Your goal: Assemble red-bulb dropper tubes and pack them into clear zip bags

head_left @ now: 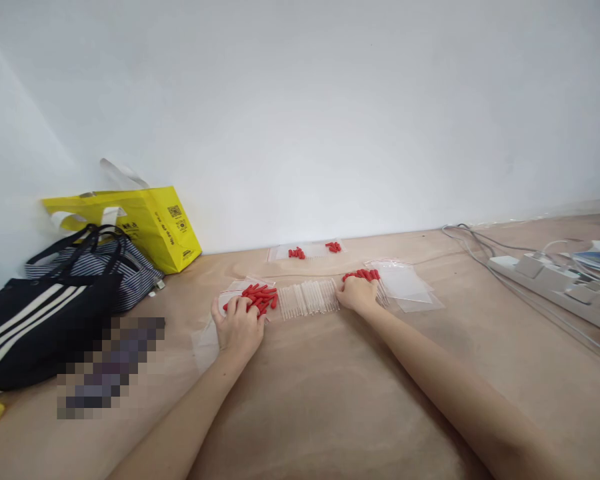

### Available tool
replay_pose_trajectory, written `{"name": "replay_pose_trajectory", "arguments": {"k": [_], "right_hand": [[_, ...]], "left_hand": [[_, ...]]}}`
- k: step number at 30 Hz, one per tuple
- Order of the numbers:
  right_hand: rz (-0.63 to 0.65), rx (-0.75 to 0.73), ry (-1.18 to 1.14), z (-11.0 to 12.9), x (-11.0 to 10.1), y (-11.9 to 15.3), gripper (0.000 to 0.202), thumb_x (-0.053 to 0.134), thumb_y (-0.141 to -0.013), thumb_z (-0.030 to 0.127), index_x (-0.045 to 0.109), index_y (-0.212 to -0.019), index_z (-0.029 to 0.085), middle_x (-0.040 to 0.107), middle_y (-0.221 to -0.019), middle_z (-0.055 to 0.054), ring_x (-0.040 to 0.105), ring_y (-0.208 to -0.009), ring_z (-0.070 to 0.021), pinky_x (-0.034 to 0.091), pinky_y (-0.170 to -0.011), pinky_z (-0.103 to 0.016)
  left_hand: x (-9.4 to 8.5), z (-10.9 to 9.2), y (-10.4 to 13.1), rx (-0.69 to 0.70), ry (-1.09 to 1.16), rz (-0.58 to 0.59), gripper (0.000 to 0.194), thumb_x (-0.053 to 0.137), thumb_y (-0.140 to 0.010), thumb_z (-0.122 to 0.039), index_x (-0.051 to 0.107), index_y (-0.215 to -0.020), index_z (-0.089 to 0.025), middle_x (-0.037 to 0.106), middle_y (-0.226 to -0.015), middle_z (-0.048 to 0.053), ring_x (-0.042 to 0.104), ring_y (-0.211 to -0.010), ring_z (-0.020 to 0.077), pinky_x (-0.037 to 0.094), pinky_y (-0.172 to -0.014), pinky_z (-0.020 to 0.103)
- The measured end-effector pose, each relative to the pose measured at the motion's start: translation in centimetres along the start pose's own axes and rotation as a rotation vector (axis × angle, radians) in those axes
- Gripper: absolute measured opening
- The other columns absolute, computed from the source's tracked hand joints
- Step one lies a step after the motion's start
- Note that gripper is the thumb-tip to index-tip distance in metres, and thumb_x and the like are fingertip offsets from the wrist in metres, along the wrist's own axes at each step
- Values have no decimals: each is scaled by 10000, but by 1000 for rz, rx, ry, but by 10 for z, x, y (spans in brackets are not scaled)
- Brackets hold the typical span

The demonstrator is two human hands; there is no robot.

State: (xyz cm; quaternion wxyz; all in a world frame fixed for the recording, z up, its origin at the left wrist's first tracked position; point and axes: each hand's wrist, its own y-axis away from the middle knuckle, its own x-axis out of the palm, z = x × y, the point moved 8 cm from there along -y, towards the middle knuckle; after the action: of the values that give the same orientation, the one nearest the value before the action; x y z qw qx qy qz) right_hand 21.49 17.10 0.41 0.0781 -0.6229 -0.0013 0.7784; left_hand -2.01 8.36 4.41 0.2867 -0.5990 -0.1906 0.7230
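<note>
My left hand (239, 327) rests at the near-left edge of a pile of small red tapered pieces (261, 295), fingers bent and slightly apart over them. To the right of the pile lies a row of thin white sticks (309, 297), side by side on the table. At the right end of that row, my right hand (357, 293) has its fingers curled closed. Another bunch of red pieces (369, 274) shows just behind its knuckles. Whatever its fingertips hold is hidden.
Clear plastic bags (405, 283) lie flat right of my right hand. Farther back, a clear bag (313, 251) carries two small red clusters. A yellow bag (173, 230) and a dark striped bag (55, 320) stand left. Power strips (555, 283) and cables lie right.
</note>
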Motion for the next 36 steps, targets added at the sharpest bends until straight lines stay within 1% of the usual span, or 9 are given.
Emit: {"name": "replay_pose_trajectory", "arguments": {"k": [5, 10, 13, 18, 23, 26, 30, 33, 36], "right_hand": [[2, -20, 23, 5, 3, -2, 244, 451, -727, 262, 639, -799, 124, 638, -840, -137, 564, -813, -243, 252, -778, -386], [-21, -94, 51, 4, 2, 5, 274, 399, -776, 250, 637, -808, 119, 622, -915, -162, 529, -909, -252, 237, -798, -376], [-34, -110, 63, 0, 0, 6, 298, 392, -789, 284, 622, -857, 109, 613, -935, -169, 511, -939, -259, 236, -799, -374], [-72, -62, 59, -7, -3, 3, 324, 416, -777, 333, 586, -935, 106, 605, -943, -158, 492, -964, -259, 230, -818, -378], [-74, -60, 51, -5, 2, -1, 316, 418, -782, 347, 610, -889, 120, 610, -934, -150, 497, -940, -257, 238, -810, -381], [-78, -73, 47, 0, 5, -1, 298, 417, -789, 312, 621, -842, 102, 611, -905, -167, 493, -930, -273, 239, -794, -386], [-130, -87, 44, 3, -1, 6, 314, 359, -829, 262, 578, -913, 53, 584, -940, -211, 468, -949, -291, 234, -778, -390], [-190, -249, -63, 6, -9, 23, 286, 322, -858, 265, 540, -924, 93, 587, -942, -163, 481, -915, -248, 243, -772, -358], [-168, -607, -283, 13, -11, 58, 216, 321, -866, 218, 524, -857, 143, 606, -853, -74, 514, -785, -166, 255, -764, -315]], "left_hand": [[-3, -1, -2, 13, -6, -37, 188, 490, -754, -232, 619, -629, -175, 603, -856, 79, 485, -894, 257, 108, -943, 568], [-26, -18, 1, 36, 175, -119, 164, 494, -774, -239, 612, -672, -189, 619, -867, 58, 500, -913, 249, 140, -937, 543], [-32, -44, 9, 118, 378, -44, 136, 522, -762, -240, 596, -654, -203, 619, -843, 34, 511, -899, 220, 196, -928, 491], [-25, -77, 23, 213, 571, 129, 80, 542, -747, -246, 587, -690, -212, 605, -877, 14, 506, -906, 202, 206, -912, 479], [-16, -82, 26, 243, 592, 180, 119, 576, -727, -306, 629, -820, -255, 600, -994, 27, 479, -970, 236, 214, -895, 493], [-14, -82, 24, 249, 592, 186, 111, 543, -762, -297, 642, -807, -273, 611, -994, 19, 491, -959, 228, 230, -884, 484], [-14, -82, 23, 217, 615, 180, 131, 486, -804, -233, 611, -769, -247, 631, -944, 6, 508, -947, 205, 170, -925, 497], [-16, -82, 22, 199, 638, 185, 130, 436, -825, -190, 560, -801, -222, 643, -864, -5, 525, -930, 184, 90, -964, 507], [-17, -81, 22, 178, 645, 178, 113, 415, -833, -181, 524, -830, -209, 646, -817, -13, 552, -886, 169, 41, -981, 509]]}}
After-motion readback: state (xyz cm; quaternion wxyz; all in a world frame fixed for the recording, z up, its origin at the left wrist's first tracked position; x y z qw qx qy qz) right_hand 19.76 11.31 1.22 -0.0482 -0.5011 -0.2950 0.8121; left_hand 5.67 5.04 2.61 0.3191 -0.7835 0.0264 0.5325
